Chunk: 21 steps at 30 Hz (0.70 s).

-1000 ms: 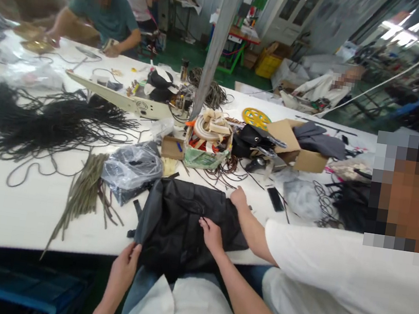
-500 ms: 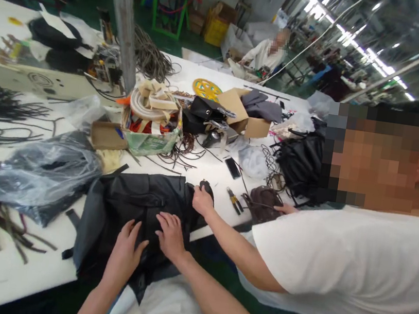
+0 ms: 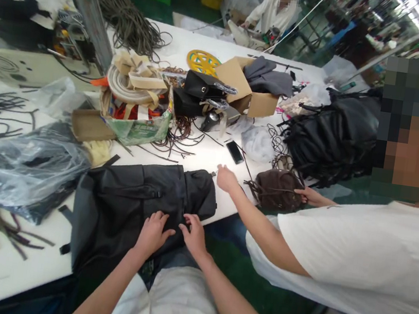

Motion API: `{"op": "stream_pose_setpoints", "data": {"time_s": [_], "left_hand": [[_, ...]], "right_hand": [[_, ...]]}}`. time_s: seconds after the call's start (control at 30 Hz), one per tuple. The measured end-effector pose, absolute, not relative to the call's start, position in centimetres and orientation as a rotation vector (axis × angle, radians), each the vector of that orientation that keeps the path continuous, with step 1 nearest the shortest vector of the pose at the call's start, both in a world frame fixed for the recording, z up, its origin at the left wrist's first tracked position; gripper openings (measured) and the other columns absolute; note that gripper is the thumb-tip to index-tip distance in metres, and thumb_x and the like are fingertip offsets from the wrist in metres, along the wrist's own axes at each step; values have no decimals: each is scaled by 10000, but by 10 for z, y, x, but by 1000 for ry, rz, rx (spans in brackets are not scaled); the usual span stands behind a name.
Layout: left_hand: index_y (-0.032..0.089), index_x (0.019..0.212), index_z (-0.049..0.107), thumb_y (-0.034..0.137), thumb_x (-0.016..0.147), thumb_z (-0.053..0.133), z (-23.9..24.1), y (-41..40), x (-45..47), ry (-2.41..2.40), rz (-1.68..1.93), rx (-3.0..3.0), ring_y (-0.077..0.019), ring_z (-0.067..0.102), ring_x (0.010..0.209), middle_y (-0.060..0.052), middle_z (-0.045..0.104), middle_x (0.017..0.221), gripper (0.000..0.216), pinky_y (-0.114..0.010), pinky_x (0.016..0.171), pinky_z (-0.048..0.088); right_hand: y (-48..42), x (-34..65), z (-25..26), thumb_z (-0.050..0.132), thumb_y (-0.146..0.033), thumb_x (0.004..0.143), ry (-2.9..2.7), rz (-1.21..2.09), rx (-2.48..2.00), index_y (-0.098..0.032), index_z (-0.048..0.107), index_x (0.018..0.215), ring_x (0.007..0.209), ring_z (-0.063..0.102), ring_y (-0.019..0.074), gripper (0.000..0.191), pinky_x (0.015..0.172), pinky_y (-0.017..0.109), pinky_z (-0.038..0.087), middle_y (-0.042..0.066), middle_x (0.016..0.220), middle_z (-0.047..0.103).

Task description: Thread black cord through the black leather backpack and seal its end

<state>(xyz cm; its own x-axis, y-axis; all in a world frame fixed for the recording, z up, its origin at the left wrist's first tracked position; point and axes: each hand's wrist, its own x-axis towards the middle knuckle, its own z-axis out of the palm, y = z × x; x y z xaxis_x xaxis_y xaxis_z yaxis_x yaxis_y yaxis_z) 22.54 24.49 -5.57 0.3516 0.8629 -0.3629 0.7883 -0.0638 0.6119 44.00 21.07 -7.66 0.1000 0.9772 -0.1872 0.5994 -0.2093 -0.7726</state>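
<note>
A black backpack (image 3: 126, 192) lies flat along the near edge of the table in front of me. My left hand (image 3: 154, 235) rests on its lower middle, fingers bent and apart, thumb pointing right. Close by on the right, my right hand (image 3: 194, 234) touches the bag near a seam, its fingers loosely spread. Neither hand grips anything visible. Beyond the bag's right end, a co-worker's hand (image 3: 228, 179) is held just above the table by a small metal tip. That person's other hand (image 3: 307, 194) touches a brown drawstring pouch (image 3: 281, 188).
A phone (image 3: 235, 152) lies behind the co-worker's hand. Clear plastic covers a dark bundle (image 3: 33, 163) on the left. Farther back stand a box of webbing rolls (image 3: 135, 128) and an open carton (image 3: 263, 105). Black bags (image 3: 333, 133) are piled at right; the co-worker stands close beside me.
My left hand has shifted right along the backpack, closer to my right hand. The co-worker's near hand has left the bag's end. The pliers on the table are no longer visible.
</note>
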Motion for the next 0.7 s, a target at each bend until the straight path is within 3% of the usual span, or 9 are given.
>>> {"op": "stream_pose_setpoints", "data": {"time_s": [0.1,0.2,0.3,0.4,0.53,0.7], "left_hand": [[152,1364,722,344,1000,729,-55,249,239,1437,63,1839,-367,633,1244,-185,706,1294,412,-471,1043,472],[145,1286,748,249,1009,693,-57,253,248,1451,35,1791,-373,625,1253,-184,726,1271,301,-501,1055,462],[156,1152,768,237,1044,653,-62,259,246,1451,38,1700,-325,651,1223,-133,751,1212,177,-504,1068,481],[167,998,754,341,1070,668,-67,263,232,1438,52,1556,-240,714,1004,-61,768,1022,207,-435,973,552],[174,905,705,386,1092,612,-71,263,202,1527,96,1350,-198,696,779,-20,721,823,298,-375,822,570],[219,886,648,455,1055,454,-72,253,180,1482,180,1112,-182,665,573,-24,703,722,349,-299,605,502]], "right_hand": [[221,436,-81,632,-206,982,-1487,1003,-1880,-259,743,1256,960,764,245,300,934,403,643,63,1082,796],[230,432,-83,533,-173,1024,-1484,1083,-1833,-276,715,1345,1018,798,227,383,970,386,650,38,1083,831],[235,429,-83,503,-157,1049,-1526,1145,-1780,-307,578,1563,1049,804,205,540,1024,376,638,7,1076,835],[232,429,-80,547,-136,1021,-1552,1108,-1793,-298,460,1655,1044,781,212,660,1043,396,627,29,1126,805],[224,436,-76,639,-121,957,-1590,962,-1870,-263,612,1463,1081,709,264,526,1048,466,603,86,1201,711],[229,442,-73,749,-143,954,-1800,928,-1822,-290,731,1265,1137,679,279,344,1035,446,579,72,1235,677]]}}
